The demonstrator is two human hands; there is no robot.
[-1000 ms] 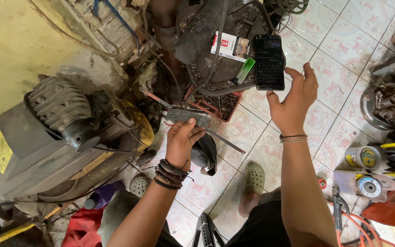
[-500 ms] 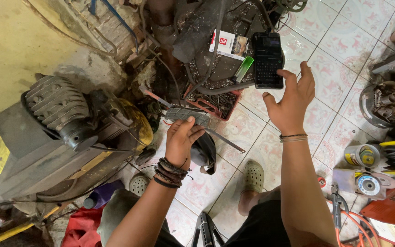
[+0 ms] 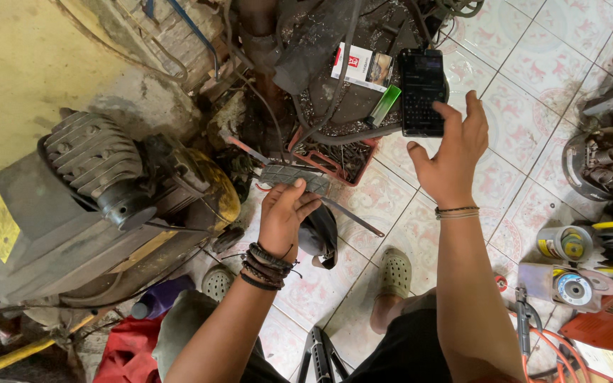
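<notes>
Head view: left hand (image 3: 283,215) pinches a grey ridged strip (image 3: 294,177), thumb on top and fingers curled under; the strip sits low over the floor, beside the red tray (image 3: 335,162) of metal scraps and in front of the compressor (image 3: 94,206). A thin metal rod (image 3: 349,216) runs out from under the strip toward the tiles. Right hand (image 3: 452,152) is spread loose, holding nothing, forefinger touching the lower edge of the dark phone (image 3: 422,92), which lies on the cluttered black surface next to a green lighter (image 3: 382,106) and a white carton (image 3: 363,67). Risks, as judged: the phone rests near the surface's edge, so a push from the finger could tip it onto the tiles; eyes on the screen leave the pinched strip unwatched, and it could slip or snag the rod. A grinder disc (image 3: 573,289) and orange cable (image 3: 548,347) lie near the right knee, a tripping hazard when shifting.
</notes>
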